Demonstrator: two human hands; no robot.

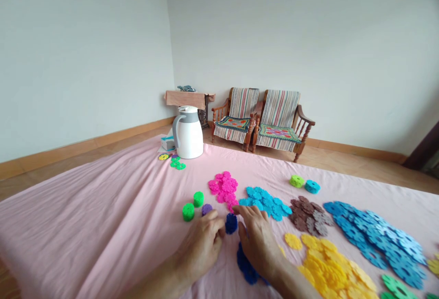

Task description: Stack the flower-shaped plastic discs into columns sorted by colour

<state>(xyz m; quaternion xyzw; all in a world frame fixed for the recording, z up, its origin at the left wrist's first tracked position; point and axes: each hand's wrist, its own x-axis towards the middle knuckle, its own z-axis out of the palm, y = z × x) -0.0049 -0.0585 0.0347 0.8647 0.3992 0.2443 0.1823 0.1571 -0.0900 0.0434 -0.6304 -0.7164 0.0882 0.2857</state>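
Note:
A short stack of dark blue flower-shaped discs (231, 223) stands on the pink cloth between my hands. My left hand (205, 240) is just left of it, with fingers curled closed; whether they hold a disc is hidden. On the other side, my right hand (258, 237) has its fingers stretched forward and its thumb apart, near the stack, with nothing visible in it. More loose dark blue discs (245, 264) lie partly under my right hand and wrist. A purple stack (206, 209) shows just beyond my left fingers, and two green stacks (188, 212) stand left of it.
Loose piles of pink discs (224, 187), light blue discs (264, 202), brown discs (305, 214), yellow discs (331, 264) and blue discs (377, 235) spread rightward. Lime (297, 180) and teal (312, 186) stacks stand behind. A white jug (190, 136) is near the far edge of the pink cloth (113, 207).

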